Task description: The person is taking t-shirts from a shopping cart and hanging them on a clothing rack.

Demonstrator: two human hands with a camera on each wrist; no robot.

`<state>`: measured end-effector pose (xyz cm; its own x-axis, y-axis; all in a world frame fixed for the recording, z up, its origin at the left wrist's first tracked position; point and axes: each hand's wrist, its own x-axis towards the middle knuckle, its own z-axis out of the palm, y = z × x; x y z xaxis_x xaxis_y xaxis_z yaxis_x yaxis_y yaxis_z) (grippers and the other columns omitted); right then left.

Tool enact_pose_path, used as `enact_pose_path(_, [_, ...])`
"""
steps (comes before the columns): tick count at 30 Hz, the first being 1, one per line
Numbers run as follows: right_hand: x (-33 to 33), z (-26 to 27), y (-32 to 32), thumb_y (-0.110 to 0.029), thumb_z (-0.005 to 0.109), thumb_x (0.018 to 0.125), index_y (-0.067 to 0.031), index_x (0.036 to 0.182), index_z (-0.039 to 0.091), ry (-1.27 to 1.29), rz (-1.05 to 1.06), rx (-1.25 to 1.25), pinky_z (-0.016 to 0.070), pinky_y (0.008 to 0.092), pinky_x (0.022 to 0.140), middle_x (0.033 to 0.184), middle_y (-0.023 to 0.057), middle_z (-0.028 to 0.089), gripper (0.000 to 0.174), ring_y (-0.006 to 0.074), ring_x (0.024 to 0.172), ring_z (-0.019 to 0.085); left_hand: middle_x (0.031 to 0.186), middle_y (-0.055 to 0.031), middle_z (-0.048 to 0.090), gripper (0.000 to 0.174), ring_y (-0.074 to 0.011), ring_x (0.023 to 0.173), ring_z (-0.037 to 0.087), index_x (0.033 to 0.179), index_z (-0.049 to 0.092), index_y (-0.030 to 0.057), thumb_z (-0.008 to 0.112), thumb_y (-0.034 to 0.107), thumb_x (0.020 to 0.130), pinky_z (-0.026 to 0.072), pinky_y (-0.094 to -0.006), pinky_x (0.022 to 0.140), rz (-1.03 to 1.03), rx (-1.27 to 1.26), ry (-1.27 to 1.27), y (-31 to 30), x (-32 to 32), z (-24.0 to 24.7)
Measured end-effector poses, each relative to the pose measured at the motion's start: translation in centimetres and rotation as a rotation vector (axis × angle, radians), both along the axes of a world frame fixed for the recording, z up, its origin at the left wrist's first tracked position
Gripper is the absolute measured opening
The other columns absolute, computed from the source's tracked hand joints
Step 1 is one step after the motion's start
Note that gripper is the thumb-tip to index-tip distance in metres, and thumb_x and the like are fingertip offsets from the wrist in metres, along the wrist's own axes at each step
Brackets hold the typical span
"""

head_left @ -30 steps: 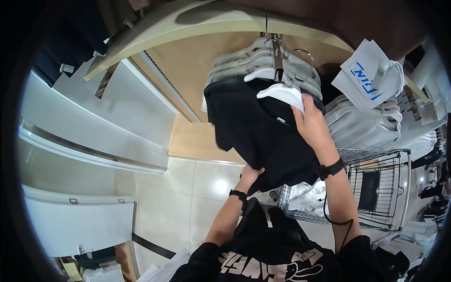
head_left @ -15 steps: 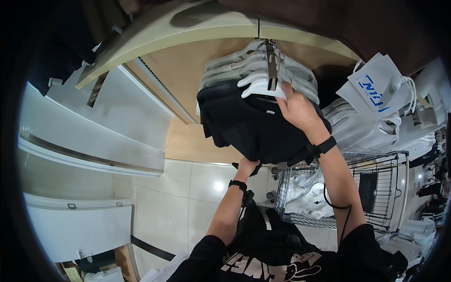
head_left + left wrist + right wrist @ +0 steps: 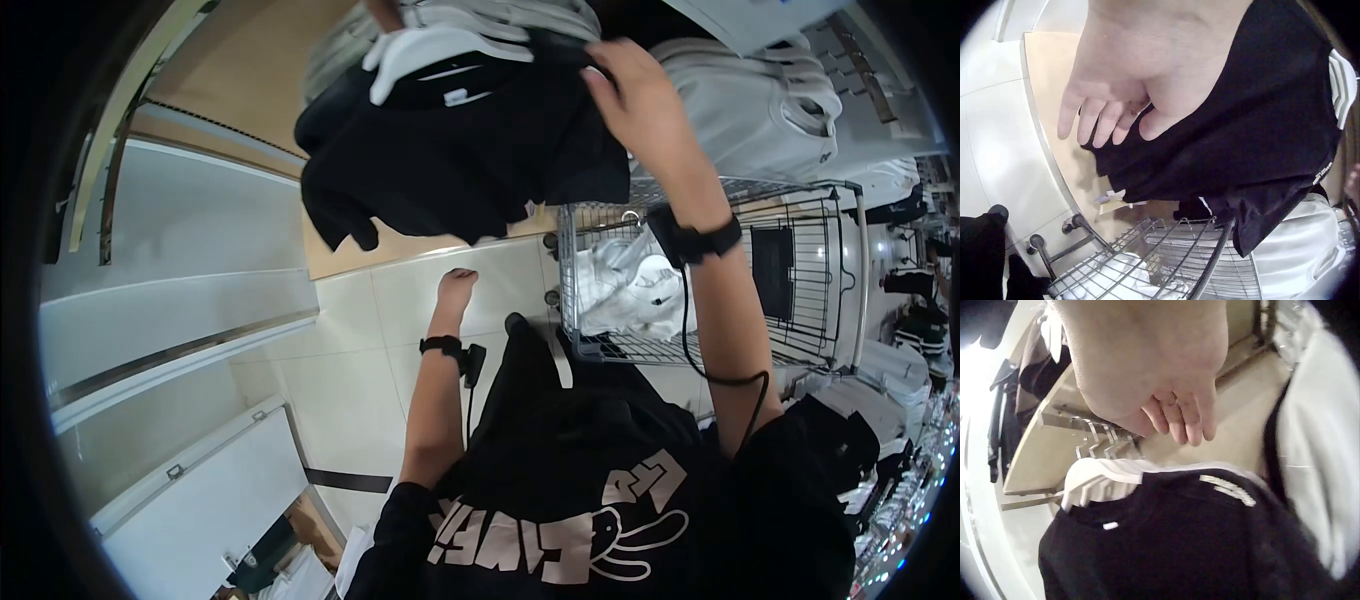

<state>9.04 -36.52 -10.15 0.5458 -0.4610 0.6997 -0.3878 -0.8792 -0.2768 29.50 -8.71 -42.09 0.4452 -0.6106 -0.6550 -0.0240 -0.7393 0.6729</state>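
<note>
A black T-shirt (image 3: 450, 150) hangs by a white hanger (image 3: 440, 55) at the front of a row of hung shirts, its collar label showing. My right hand (image 3: 645, 115) is beside the shirt's shoulder, fingers loosely bent and nothing in them. In the right wrist view, that hand (image 3: 1154, 375) appears above the shirt and hangers. My left hand (image 3: 457, 288) is below the shirt's hem, holding nothing. Seen from the left wrist, its relaxed fingers (image 3: 1107, 122) overlap the black cloth.
A wire shopping cart (image 3: 850, 260) with white garments (image 3: 630, 290) stands to the right, under my right forearm. Light-coloured shirts (image 3: 740, 110) hang right of the black ones. White shelving (image 3: 190, 240) lines the left side, with tiled floor (image 3: 350, 390) below.
My right hand has let go of the hanger and moved to the shirt's shoulder. My left hand has released the lower hem and dropped away. The head view has shifted, placing the rack higher.
</note>
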Motion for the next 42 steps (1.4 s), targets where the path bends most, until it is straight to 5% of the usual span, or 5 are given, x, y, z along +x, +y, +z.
enact_pose_path(4, [-13.7, -8.8, 2.2, -0.013, 0.054, 0.091, 0.0015, 0.101, 0.059, 0.369, -0.298, 0.629, 0.0483, 0.0492, 0.071, 0.082, 0.0270, 0.063, 0.018, 0.0436, 0.080, 0.062, 0.093, -0.0050, 0.067, 0.030, -0.0171, 0.086, 0.061, 0.101, 0.066, 0.0067, 0.066, 0.028, 0.080, 0.0485, -0.0348, 0.073, 0.046, 0.072, 0.207, 4.6, -2.5, 2.5])
enact_pose_path(9, [-33.8, -31.2, 4.2, -0.010, 0.056, 0.078, 0.0030, 0.084, 0.065, 0.843, -0.390, 0.824, 0.0498, 0.0496, 0.082, 0.091, 0.0253, 0.066, 0.017, 0.0429, 0.091, 0.063, 0.096, -0.0070, 0.069, 0.034, -0.0185, 0.089, 0.063, 0.106, 0.064, 0.0051, 0.062, 0.030, 0.084, 0.0495, -0.0351, 0.074, 0.135, 0.200, 0.273, 12.8, -5.8, 2.3])
enact_pose_path(19, [-33.5, -41.0, 4.1, -0.008, 0.066, 0.070, -0.0057, 0.112, 0.066, 0.875, -0.208, 0.872, 0.0486, 0.0410, 0.094, 0.110, 0.0193, 0.062, 0.042, 0.0361, 0.105, 0.059, 0.101, -0.0096, 0.069, 0.032, -0.0206, 0.095, 0.065, 0.111, 0.063, 0.0037, 0.056, 0.027, 0.090, 0.0506, -0.0339, 0.079, 0.241, 0.346, 0.163, 15.7, -20.0, 8.0])
enact_pose_path(32, [-29.6, -36.9, 4.6, -0.021, 0.067, 0.077, -0.0097, 0.113, 0.066, 1.009, -0.280, 0.959, 0.0481, 0.0493, 0.089, 0.123, 0.0150, 0.052, 0.037, 0.0361, 0.114, 0.051, 0.101, -0.0066, 0.069, 0.026, -0.0148, 0.093, 0.064, 0.112, 0.064, 0.0019, 0.058, 0.013, 0.089, 0.0488, -0.0274, 0.076, 0.239, 0.285, 0.134, 14.7, -28.5, 12.4])
enact_pose_path(42, [-35.4, -23.4, 5.7, -0.014, 0.063, 0.082, -0.0017, 0.110, 0.056, 0.489, -0.136, 0.800, 0.0515, 0.0459, 0.064, 0.080, 0.0216, 0.065, 0.031, 0.0401, 0.072, 0.064, 0.100, -0.0082, 0.069, 0.028, -0.0159, 0.093, 0.064, 0.111, 0.064, 0.0003, 0.055, 0.020, 0.093, 0.0499, -0.0288, 0.079, 0.273, 0.178, 0.072, 13.9, -30.1, 12.8])
